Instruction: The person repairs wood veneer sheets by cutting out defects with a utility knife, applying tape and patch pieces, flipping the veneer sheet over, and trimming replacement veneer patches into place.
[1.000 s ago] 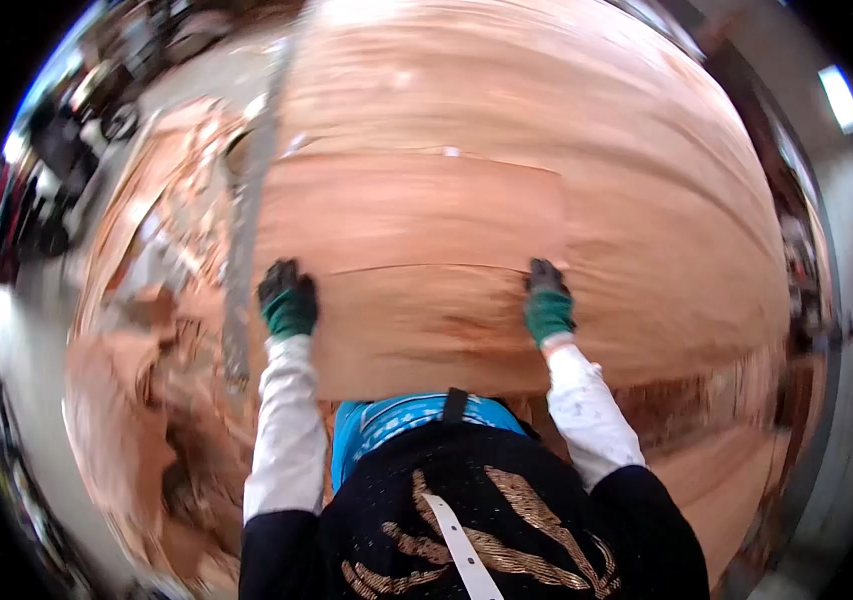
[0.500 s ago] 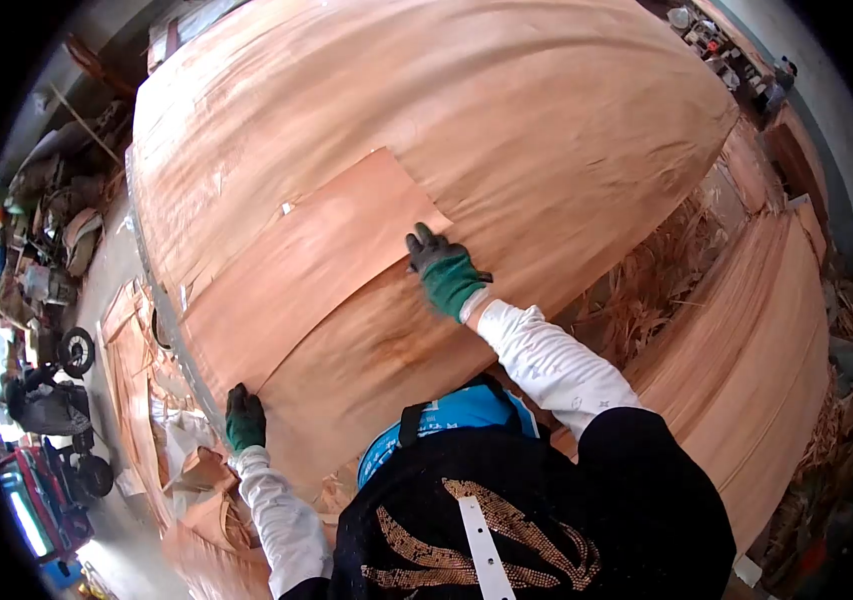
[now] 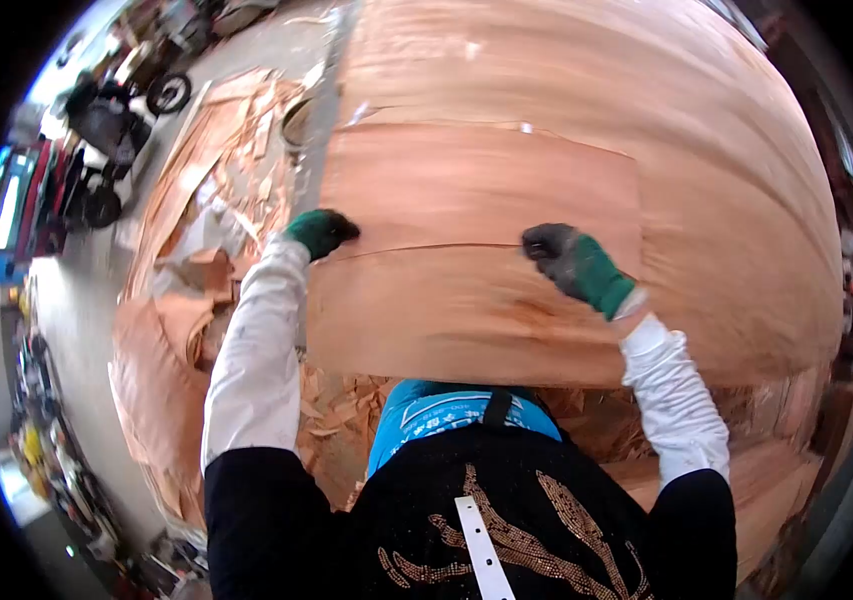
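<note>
A smaller reddish veneer sheet [image 3: 486, 190] lies on a large, pale brown stack of wood veneer [image 3: 426, 320]. My left hand [image 3: 324, 234], in a green glove with dark fingers, is at the small sheet's near left corner, with its fingers pressed together on it. Over the near edge, towards the right end, is my right hand [image 3: 578, 268] in a matching glove. Its fingers are curled in and slightly blurred, so whatever they may hold is hidden. A small white spot [image 3: 526, 128] shows at the sheet's far edge.
Torn veneer scraps [image 3: 236, 170] lie in a heap to the left, beyond the stack's grey edge [image 3: 331, 120]. More scraps [image 3: 346, 400] are below the near edge. A motorbike [image 3: 111, 130] and a red vehicle [image 3: 31, 200] stand on the far left floor.
The view has turned, so the small sheet now lies nearly level across it. My right hand has gone from spread fingers near the sheet's right corner to curled fingers at its near edge.
</note>
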Demonstrator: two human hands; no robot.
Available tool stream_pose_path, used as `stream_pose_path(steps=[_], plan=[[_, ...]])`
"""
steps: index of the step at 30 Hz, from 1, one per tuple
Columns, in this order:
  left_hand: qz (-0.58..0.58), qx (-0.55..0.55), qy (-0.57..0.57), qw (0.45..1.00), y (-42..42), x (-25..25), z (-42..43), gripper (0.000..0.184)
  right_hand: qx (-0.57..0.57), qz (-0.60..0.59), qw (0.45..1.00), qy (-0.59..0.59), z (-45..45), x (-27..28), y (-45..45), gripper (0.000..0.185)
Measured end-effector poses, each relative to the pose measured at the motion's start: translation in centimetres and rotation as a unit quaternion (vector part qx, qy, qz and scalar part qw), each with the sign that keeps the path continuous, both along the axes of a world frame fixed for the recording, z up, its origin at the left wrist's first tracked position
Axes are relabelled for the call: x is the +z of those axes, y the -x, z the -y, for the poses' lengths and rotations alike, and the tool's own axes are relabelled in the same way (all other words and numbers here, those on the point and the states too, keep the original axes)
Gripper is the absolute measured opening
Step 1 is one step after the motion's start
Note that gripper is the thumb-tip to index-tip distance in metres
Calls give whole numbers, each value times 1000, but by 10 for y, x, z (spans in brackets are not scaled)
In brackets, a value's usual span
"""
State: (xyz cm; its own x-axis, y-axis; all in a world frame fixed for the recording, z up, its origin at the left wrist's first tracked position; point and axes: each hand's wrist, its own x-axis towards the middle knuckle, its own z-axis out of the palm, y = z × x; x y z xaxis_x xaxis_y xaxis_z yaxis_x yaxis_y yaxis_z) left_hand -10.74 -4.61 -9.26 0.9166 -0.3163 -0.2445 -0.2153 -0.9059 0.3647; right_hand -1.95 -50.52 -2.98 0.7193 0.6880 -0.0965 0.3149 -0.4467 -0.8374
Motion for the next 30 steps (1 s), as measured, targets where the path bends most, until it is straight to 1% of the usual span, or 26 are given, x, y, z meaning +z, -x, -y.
stream_pose_path(steps=[1,2,3,4,5,6,7,8,9,11,12,15,16,17,18,19,20,21,24,27,28,30], plan=[[-13,-7,17,1000,-3,11,1,25,0,50,999,12,-42,13,17,20],[-64,4,15,998,-13,8,-1,25,64,38,997,-19,-81,9,22,36],[-113,11,16,993,-18,5,-6,25,124,92,988,16,-123,-3,24,32],[-85,-54,74,992,-20,-4,-19,26,99,188,976,-43,-159,-3,37,20],[-97,-48,45,993,-22,-1,-17,26,130,225,965,-33,-193,-6,43,20],[-66,-74,74,992,-20,0,-22,28,143,233,962,-4,-225,-12,49,21],[-34,-101,104,989,-18,-1,-26,30,157,251,955,-15,-248,-16,57,22],[-68,-57,139,986,-16,-4,-29,36,174,270,947,0,-270,-31,63,22],[-60,-59,159,984,-15,-8,-33,36,191,288,938,15,-290,-51,64,21],[-40,-69,196,977,-12,-8,-38,38,197,307,931,30,-311,-75,67,20],[-23,-82,189,978,-11,-8,-40,38,199,317,926,38,-317,-78,69,20],[-44,-56,197,978,-10,-13,-38,36,198,329,922,41,-320,-79,72,20],[-102,19,281,954,-9,-26,-40,36,212,348,912,55,-322,-82,72,19],[-160,91,359,915,-8,-47,-42,35,224,366,900,68,-324,-87,72,18],[-150,82,352,920,-9,-47,-42,35,236,385,888,82,-327,-89,71,18],[-140,74,346,925,-10,-36,-40,35,238,376,891,91,-328,-88,72,17],[-61,-16,253,965,-9,-24,-42,35,239,366,894,102,-329,-88,74,17],[19,-108,155,982,-9,-9,-39,35,238,355,897,112,-329,-87,76,17],[26,-114,137,984,-11,-7,-37,37,268,347,887,141,-333,-84,73,16],[-47,-64,177,981,-13,-3,-33,39,257,314,906,118,-312,-60,62,15],[-65,-74,179,979,-14,4,-31,39,236,301,913,145,-308,-72,61,11],[-50,-91,167,981,-14,2,-31,39,256,292,910,142,-276,-70,41,11]])
